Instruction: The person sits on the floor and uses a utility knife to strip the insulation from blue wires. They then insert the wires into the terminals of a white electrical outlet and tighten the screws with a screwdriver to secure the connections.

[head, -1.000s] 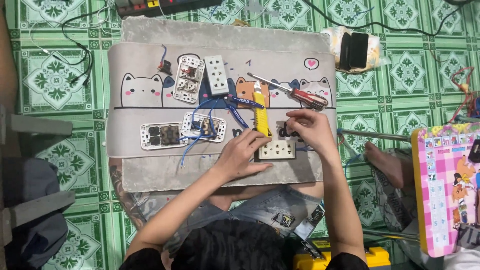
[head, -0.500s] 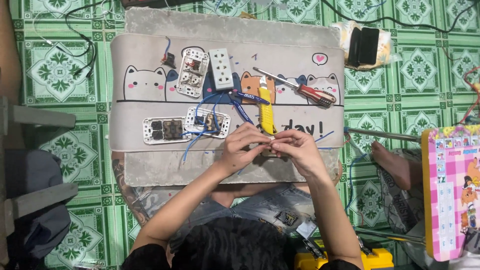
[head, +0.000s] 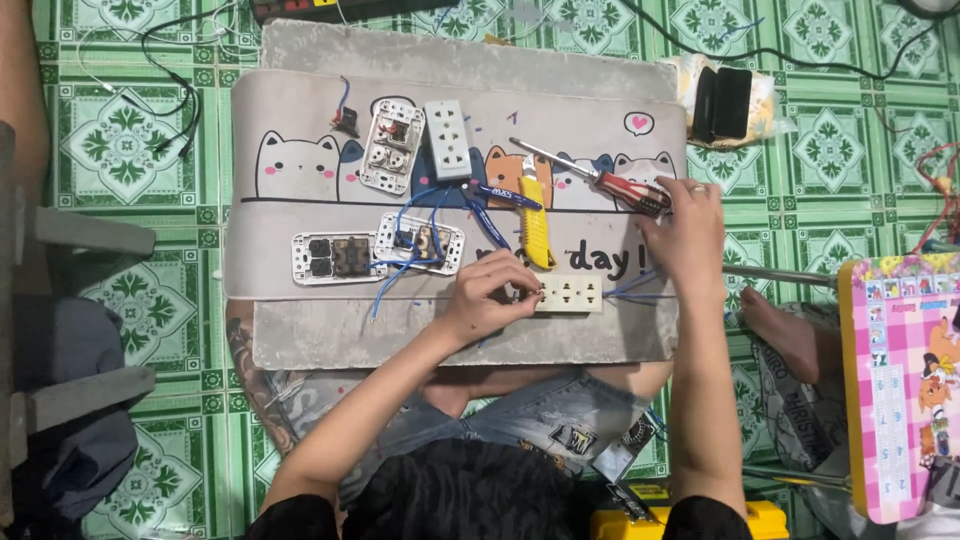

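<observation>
Left hand (head: 492, 296) pinches the left end of the white socket plate (head: 568, 294), which lies on the cat-print mat (head: 300, 110) beside blue wires (head: 628, 290); right hand (head: 685, 232) closes its fingers on the red-handled screwdriver (head: 600, 181); yellow utility knife (head: 536, 232) lies between.

White socket plate (head: 568, 294) lies flat, long side across, on the grey cat-print mat (head: 300, 330), near its front edge. Its face shows a row of paired slots. The left hand (head: 492, 297) pinches its left end; thin blue wires (head: 630, 290) trail off its right end. Up and to the right, a red-handled screwdriver (head: 600, 182) lies slantwise, handle end under the right hand (head: 685, 235).
</observation>
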